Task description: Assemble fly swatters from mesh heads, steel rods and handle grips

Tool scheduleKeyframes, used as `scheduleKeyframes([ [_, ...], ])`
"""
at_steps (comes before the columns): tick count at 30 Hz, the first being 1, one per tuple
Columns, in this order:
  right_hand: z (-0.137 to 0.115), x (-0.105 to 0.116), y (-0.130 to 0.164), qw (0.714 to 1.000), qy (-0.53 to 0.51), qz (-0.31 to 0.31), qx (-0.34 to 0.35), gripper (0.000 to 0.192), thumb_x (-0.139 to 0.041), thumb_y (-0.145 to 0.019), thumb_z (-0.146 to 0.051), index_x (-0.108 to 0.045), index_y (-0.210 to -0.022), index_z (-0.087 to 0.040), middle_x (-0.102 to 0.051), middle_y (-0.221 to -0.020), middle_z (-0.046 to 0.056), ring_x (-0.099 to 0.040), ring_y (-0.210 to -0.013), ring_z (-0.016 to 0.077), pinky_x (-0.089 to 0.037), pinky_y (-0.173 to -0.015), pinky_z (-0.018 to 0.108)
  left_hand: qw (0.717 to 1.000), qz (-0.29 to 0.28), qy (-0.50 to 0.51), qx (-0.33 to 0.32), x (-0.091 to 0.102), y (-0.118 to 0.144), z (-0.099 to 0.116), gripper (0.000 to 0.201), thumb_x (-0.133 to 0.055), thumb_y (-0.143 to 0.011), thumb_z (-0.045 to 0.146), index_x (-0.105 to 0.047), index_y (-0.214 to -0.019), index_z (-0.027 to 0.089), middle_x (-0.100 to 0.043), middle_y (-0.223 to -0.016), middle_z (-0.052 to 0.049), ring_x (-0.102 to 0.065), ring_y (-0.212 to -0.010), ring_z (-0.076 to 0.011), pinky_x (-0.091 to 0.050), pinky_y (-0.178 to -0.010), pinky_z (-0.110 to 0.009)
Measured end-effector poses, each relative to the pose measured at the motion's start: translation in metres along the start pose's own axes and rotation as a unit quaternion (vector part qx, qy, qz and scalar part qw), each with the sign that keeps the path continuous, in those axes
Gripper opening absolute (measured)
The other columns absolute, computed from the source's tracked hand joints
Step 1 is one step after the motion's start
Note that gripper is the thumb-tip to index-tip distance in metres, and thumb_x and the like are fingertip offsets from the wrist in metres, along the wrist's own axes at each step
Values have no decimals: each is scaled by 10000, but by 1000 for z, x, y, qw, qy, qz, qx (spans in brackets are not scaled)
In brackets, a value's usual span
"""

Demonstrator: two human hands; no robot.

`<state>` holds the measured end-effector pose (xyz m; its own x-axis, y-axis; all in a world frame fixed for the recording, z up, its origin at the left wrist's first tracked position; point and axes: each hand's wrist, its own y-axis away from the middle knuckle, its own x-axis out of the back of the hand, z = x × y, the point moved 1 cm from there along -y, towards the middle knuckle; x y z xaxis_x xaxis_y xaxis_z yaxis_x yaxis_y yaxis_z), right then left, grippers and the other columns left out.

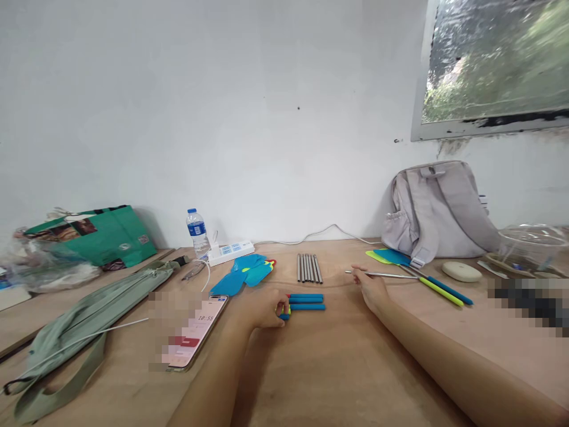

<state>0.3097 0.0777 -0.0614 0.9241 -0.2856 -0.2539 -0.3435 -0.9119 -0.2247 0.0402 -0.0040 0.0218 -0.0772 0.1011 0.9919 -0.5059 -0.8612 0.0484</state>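
Note:
My left hand (272,307) is closed at the left end of a small group of handle tubes, with a short blue tube (283,316) at its fingertips. Blue tubes (307,307) lie beside it, and red and yellow-green ends show near the fingers. My right hand (370,289) pinches a thin silver metal rod (393,274), held roughly level above the table. Between and beyond the hands, several silver rods (309,268) lie side by side. Flat blue paddle-like pieces (244,277) with red and yellow-green ones are heaped at the left.
A phone (198,332), a green-grey bag (93,314), a water bottle (197,231) and a power strip (231,252) stand or lie left. Right are two long handles, yellow-green (441,292) and blue (451,290), a white oval case (461,271) and a grey backpack (438,207).

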Motion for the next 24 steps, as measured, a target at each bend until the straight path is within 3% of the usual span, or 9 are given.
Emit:
scheduleKeyframes([
  [3,-6,2,21,999,-4,-38,-17,170,-633,-527,-237,-505,-634,-200,-501,-534,-48,-480,-504,107,-409,-495,235,1000,-8,1,6,-2,-1,-3,192,-629,-574,302,-628,-760,254,-624,-666,42,-554,-632,-137,-287,-461,-212],
  [6,-17,7,43,994,-23,-95,-55,112,-590,-584,-280,-523,-581,-190,-553,-598,-3,-541,-574,141,-464,-579,278,1000,-3,-11,14,-6,-4,-9,222,-635,-567,367,-636,-765,265,-621,-672,39,-537,-606,-137,-290,-459,-213],
  [10,-31,9,60,966,-91,-198,-138,327,-381,-724,-419,-573,-643,-167,-606,-737,72,-590,-678,198,-474,-683,354,999,-8,-27,19,-9,-6,-13,205,-617,-586,365,-651,-772,285,-620,-690,30,-524,-589,-136,-296,-468,-213],
  [13,-39,6,65,958,-72,-243,-133,348,-323,-740,-424,-547,-637,-177,-576,-671,50,-558,-576,168,-457,-585,318,999,-11,-33,14,-6,-6,-10,189,-598,-606,345,-654,-781,301,-625,-726,29,-527,-605,-140,-304,-477,-215],
  [19,-40,-2,68,955,-79,-240,-158,244,-423,-711,-400,-397,-573,-200,-497,-553,-11,-462,-425,104,-370,-430,234,999,-20,-28,-3,1,0,17,170,-566,-654,336,-642,-790,272,-629,-763,10,-552,-656,-152,-325,-484,-218],
  [22,-38,-2,68,954,-84,-236,-162,303,-443,-710,-434,-356,-538,-201,-498,-529,-20,-454,-400,94,-354,-398,223,998,-44,24,-34,-9,-4,33,196,-532,-703,332,-614,-853,237,-634,-801,-1,-566,-686,-144,-356,-508,-208],
  [24,-36,-2,68,952,-104,-233,-167,329,-474,-699,-451,-366,-520,-197,-498,-505,-25,-444,-376,90,-339,-373,219,996,-26,38,-70,-18,-8,42,189,-505,-739,330,-590,-866,218,-632,-854,-8,-569,-735,-149,-377,-559,-215],
])
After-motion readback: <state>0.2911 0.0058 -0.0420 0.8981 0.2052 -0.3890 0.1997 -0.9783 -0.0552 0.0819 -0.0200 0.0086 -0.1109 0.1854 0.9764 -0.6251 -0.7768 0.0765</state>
